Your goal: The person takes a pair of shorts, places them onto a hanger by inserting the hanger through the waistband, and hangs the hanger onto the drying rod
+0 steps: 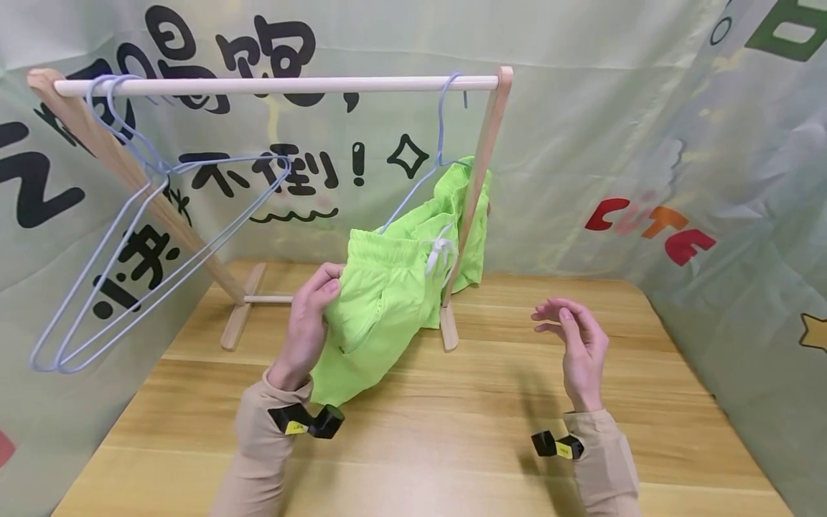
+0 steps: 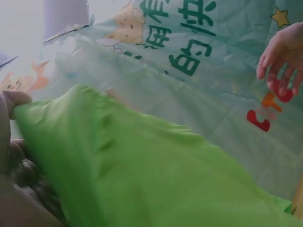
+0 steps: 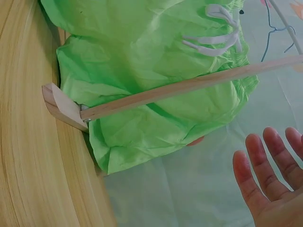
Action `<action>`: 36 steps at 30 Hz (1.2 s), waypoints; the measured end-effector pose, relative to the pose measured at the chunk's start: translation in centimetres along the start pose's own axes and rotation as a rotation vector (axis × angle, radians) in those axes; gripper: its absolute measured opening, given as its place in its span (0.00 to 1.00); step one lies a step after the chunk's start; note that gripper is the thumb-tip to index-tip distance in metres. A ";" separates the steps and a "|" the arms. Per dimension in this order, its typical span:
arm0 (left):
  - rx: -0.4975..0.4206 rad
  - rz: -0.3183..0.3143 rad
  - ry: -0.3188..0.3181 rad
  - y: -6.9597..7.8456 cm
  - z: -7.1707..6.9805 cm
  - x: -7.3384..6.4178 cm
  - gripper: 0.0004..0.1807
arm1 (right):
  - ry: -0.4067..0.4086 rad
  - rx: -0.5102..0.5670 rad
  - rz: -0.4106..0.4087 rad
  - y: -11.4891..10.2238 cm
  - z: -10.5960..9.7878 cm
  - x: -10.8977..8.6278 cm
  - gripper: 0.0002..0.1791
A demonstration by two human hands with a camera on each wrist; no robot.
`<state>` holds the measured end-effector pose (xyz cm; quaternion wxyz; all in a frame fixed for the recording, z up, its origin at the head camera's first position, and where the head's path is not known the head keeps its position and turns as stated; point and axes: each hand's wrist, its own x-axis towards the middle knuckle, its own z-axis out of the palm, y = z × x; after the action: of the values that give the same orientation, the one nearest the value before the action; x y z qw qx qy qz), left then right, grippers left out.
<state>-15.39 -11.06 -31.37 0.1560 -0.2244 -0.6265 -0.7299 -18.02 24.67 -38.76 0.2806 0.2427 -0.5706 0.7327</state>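
Note:
Bright green shorts (image 1: 388, 294) with an elastic waist and a white drawstring (image 1: 441, 253) hang from a light blue hanger (image 1: 442, 129) at the rack's right end. My left hand (image 1: 309, 323) pinches the near left side of the shorts just below the waistband. In the left wrist view the green cloth (image 2: 142, 175) spreads out from the thumb and fingers. Over the table to the right, my right hand (image 1: 581, 345) is held up with nothing in it. Its fingers (image 3: 265, 165) look loosely extended in the right wrist view, apart from the shorts.
A wooden clothes rack (image 1: 278, 85) stands on the wood-grain table (image 1: 491, 431); its right upright (image 1: 481, 165) crosses in front of part of the shorts. Empty blue hangers (image 1: 97, 280) hang at the left end. A printed curtain (image 1: 555, 143) surrounds the table's back and sides.

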 end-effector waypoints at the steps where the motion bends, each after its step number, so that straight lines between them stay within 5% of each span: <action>1: -0.011 -0.001 -0.015 -0.1 -0.3 -0.2 0.13 | 0.000 -0.001 0.001 0.0 0.0 0.0 0.15; 6: -0.055 -0.028 -0.063 -0.8 -1.9 -1.0 0.13 | -0.003 -0.011 0.000 -0.1 -0.2 -0.1 0.15; 13: -0.094 -0.149 0.002 -2.3 -4.8 -1.8 0.11 | -0.015 -0.048 0.020 -0.1 -0.5 -0.2 0.14; 19: -0.057 -0.191 0.054 -3.0 -6.7 -1.6 0.12 | -0.025 -0.088 0.046 -0.2 -0.5 -0.2 0.15; 28: 0.223 -0.226 0.197 -4.3 -8.5 -1.2 0.10 | -0.017 -0.100 0.052 -0.3 -0.9 0.0 0.15; 36: 0.512 -0.190 0.171 -5.6 -10.0 -1.4 0.20 | -0.056 -0.209 0.040 -0.6 -1.6 0.2 0.14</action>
<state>-18.33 -20.04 -37.94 0.1909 -0.0555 -0.7932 -0.5756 -17.81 26.39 -38.65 0.2736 0.2207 -0.6563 0.6676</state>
